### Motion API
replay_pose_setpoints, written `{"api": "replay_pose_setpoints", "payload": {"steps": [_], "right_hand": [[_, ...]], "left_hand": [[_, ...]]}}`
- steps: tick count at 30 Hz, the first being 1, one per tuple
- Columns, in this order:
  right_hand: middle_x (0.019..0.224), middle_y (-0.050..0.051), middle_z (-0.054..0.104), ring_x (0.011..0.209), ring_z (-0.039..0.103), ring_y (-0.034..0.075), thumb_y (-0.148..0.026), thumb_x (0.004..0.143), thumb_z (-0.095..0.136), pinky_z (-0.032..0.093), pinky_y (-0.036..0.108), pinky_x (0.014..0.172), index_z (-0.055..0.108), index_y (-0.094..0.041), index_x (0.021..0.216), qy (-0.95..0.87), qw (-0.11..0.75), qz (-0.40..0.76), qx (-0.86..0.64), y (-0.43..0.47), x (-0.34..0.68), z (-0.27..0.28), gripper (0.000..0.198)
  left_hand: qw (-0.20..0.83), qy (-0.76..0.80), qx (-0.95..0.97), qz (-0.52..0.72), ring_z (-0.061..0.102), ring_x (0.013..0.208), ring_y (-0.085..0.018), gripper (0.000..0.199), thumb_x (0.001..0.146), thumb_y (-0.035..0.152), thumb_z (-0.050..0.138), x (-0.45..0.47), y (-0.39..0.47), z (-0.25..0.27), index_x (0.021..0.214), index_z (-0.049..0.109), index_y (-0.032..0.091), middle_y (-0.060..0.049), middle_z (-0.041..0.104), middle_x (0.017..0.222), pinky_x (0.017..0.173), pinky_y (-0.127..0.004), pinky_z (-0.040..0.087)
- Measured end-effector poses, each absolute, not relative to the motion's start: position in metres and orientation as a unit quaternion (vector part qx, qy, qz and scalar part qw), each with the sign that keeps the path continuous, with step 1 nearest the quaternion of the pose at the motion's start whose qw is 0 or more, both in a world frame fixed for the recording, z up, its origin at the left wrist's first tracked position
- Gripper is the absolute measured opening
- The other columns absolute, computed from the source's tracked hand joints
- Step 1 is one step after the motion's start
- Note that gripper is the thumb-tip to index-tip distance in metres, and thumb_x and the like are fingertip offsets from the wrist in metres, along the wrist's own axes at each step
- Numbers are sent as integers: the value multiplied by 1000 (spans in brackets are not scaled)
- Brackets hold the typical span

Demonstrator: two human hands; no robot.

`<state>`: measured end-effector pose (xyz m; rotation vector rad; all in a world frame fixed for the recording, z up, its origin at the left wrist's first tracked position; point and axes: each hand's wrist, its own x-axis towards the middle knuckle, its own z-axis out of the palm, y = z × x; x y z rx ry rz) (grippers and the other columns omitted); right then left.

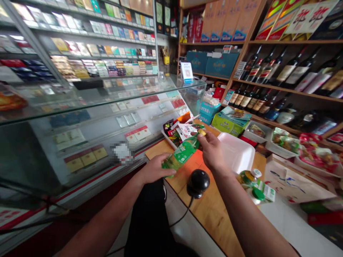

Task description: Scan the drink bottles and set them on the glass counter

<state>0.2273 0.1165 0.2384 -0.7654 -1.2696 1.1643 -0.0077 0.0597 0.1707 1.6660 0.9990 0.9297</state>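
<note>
A green plastic drink bottle (184,151) with a yellow cap (202,132) is held slanted above a wooden tabletop (211,221). My left hand (155,167) is closed around its base end. At the cap end, my right hand (211,148) grips the neck, the fingers partly hidden behind it. Just below the bottle sits a round black scanner (199,181) on a stand with a cable, and a reddish light falls on the wood beside it. Behind the bottle, a white tray (168,139) holds snack packets (186,131).
To the right of my right hand lies a white foam tray (237,151). Several drink containers, one a bottle with a green cap (258,193), stand beside my right forearm. A glass display counter (93,103) runs along the left, and wine bottles (291,73) fill the right shelves.
</note>
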Motion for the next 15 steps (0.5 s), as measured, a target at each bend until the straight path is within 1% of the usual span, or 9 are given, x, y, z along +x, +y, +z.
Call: {"api": "replay_pose_setpoints", "payload": {"steps": [3,5,7,10,12,15], "right_hand": [[111,10,72,90,69,18,-50,88,72,56,31,78,63,-16,123,-604,566,471,-304,108,195,262,49],[105,10,73,89,69,19,-49,88,73,55,31,77,65,-15,119,-633,562,451,-283,102,171,278,47],[105,9,73,91,70,20,-49,89,71,56,32,80,66,-15,116,-661,558,428,-262,95,147,292,45],[113,10,72,101,69,22,-50,93,66,55,38,89,66,-16,120,-706,546,382,-239,86,111,311,43],[119,10,70,109,67,24,-48,95,62,53,41,96,64,-17,126,-737,533,345,-231,79,88,319,43],[126,12,68,116,65,25,-46,98,59,53,41,98,58,-17,134,-765,520,315,-214,68,53,323,46]], "left_hand": [[423,429,691,400,65,104,-25,57,78,40,82,-19,42,185,127,66,16,-9,69,118,92,-36,50],[392,445,681,431,65,106,-26,58,76,39,84,-30,32,191,125,66,15,-9,69,119,94,-36,50],[368,449,668,465,64,111,-27,60,75,38,85,-44,24,198,127,66,16,-9,69,123,99,-38,48],[345,447,649,510,63,116,-28,64,77,36,85,-69,12,208,134,63,19,-8,67,128,103,-39,47],[319,455,636,536,63,116,-28,63,77,34,84,-86,6,218,134,63,19,-7,67,129,103,-39,47],[257,479,618,569,64,113,-27,59,79,34,83,-115,-2,238,132,64,18,-8,68,126,101,-38,49]]}}
